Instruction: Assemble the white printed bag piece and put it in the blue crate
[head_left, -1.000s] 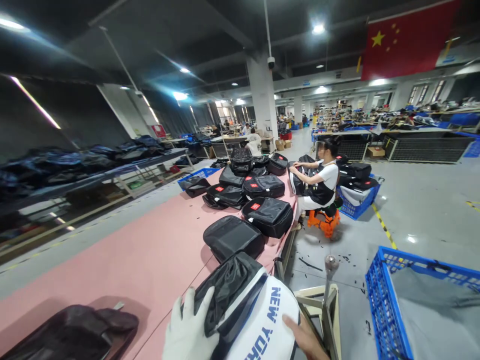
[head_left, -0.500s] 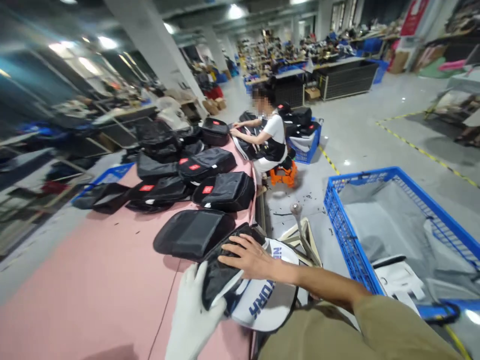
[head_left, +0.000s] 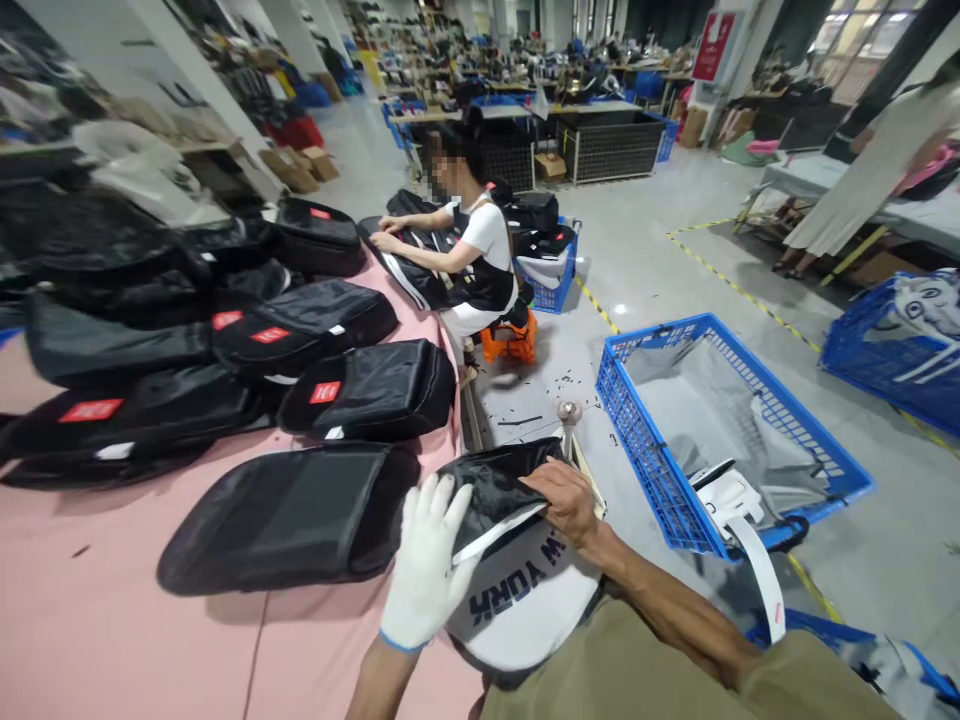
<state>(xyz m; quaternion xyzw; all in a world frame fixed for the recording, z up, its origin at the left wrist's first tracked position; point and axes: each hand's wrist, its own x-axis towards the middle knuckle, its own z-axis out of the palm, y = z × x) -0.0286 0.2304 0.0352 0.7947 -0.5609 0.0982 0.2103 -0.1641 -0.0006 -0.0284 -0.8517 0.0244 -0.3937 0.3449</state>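
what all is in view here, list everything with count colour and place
white bag: one, white with dark lettering and a black lining, table edge, under both hands
black bags: several, black, some with red labels, on the table
table: one, pink top, left
blue crate: one, blue, grey liner, floor at right
second crate: one, blue, far right
co-worker: one, white top, seated at the table's far end
orange stool: one, under the co-worker
left hand: white glove, on the bag
right hand: bare, fingers gripping the black lining
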